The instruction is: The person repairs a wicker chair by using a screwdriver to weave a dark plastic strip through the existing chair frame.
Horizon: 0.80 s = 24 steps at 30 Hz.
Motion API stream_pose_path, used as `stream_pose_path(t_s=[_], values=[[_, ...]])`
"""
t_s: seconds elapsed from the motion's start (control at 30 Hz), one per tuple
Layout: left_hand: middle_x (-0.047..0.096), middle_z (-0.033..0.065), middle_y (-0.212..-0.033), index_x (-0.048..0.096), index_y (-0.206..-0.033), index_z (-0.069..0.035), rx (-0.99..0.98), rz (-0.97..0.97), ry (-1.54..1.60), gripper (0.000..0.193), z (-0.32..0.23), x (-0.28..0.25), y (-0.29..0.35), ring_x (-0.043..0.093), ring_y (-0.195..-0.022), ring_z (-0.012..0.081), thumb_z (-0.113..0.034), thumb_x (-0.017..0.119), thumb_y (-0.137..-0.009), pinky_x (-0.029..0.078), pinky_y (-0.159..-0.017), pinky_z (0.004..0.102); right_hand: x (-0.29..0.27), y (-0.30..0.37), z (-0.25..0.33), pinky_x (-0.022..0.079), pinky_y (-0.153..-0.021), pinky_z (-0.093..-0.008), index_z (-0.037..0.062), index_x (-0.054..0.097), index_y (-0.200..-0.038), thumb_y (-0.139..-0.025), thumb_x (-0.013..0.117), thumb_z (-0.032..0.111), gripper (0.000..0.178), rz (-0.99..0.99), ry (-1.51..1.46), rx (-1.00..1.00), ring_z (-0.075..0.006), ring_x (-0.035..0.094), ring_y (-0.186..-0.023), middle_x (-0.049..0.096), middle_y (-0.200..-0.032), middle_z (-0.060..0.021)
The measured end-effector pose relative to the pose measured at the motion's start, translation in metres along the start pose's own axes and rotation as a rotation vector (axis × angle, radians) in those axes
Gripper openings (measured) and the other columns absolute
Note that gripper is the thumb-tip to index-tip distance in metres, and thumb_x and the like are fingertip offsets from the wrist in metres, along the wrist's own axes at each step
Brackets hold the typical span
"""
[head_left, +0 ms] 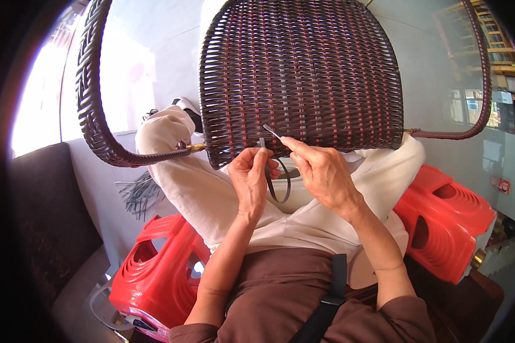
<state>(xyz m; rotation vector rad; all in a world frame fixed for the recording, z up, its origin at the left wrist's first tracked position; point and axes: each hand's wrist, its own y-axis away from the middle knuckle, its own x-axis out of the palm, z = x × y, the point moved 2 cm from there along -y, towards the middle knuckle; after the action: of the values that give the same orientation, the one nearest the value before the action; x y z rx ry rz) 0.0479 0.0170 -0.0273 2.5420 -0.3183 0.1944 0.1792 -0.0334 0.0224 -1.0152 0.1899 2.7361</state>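
Note:
A dark brown woven wicker chair panel (303,74), flecked with red strands, stands before me with its near edge at my knees. My left hand (249,177) is closed in a pinch on a flat grey weaving strip (288,186). One end sticks up past the thumb against the weave, and the rest loops down beside the fingers. In my right hand (325,174) is a thin metal tool with a flat tip (272,132), its handle hidden by the fingers. The index finger lies along the shaft, and the tip is at the weave, just above the strip's end.
Curved, wrapped armrests (91,97) flank the panel. A red plastic stool (154,268) is at my left and another red stool (449,223) at my right. Loose grey strips (143,194) lie on the floor beyond my left leg. A dark chair (46,217) stands far left.

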Motion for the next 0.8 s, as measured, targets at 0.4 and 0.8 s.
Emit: stream_pose_path(t_s=[0.4, 0.8], values=[[0.058, 0.0056, -0.061, 0.059, -0.08, 0.004, -0.005, 0.004, 0.021, 0.02, 0.001, -0.001, 0.0, 0.054, -0.049, 0.0107, -0.012, 0.053, -0.089, 0.044, -0.047, 0.0213, 0.025, 0.014, 0.0, 0.048, -0.048, -0.0371, 0.0078, 0.056, -0.117, -0.084, 0.055, 0.009, 0.033, -0.111, 0.1, -0.032, -0.0299, 0.06, -0.055, 0.059, -0.067, -0.0128], [0.058, 0.0043, -0.062, 0.06, -0.082, 0.002, 0.029, -0.014, -0.006, 0.019, 0.006, 0.0, -0.001, 0.053, -0.05, 0.0096, -0.014, 0.054, -0.09, 0.043, -0.048, 0.0209, 0.067, 0.027, -0.033, 0.042, -0.041, -0.0319, 0.0045, 0.052, -0.122, -0.076, 0.059, -0.003, 0.047, -0.365, 0.098, -0.24, -0.019, 0.053, -0.05, 0.051, -0.067, -0.0057]])
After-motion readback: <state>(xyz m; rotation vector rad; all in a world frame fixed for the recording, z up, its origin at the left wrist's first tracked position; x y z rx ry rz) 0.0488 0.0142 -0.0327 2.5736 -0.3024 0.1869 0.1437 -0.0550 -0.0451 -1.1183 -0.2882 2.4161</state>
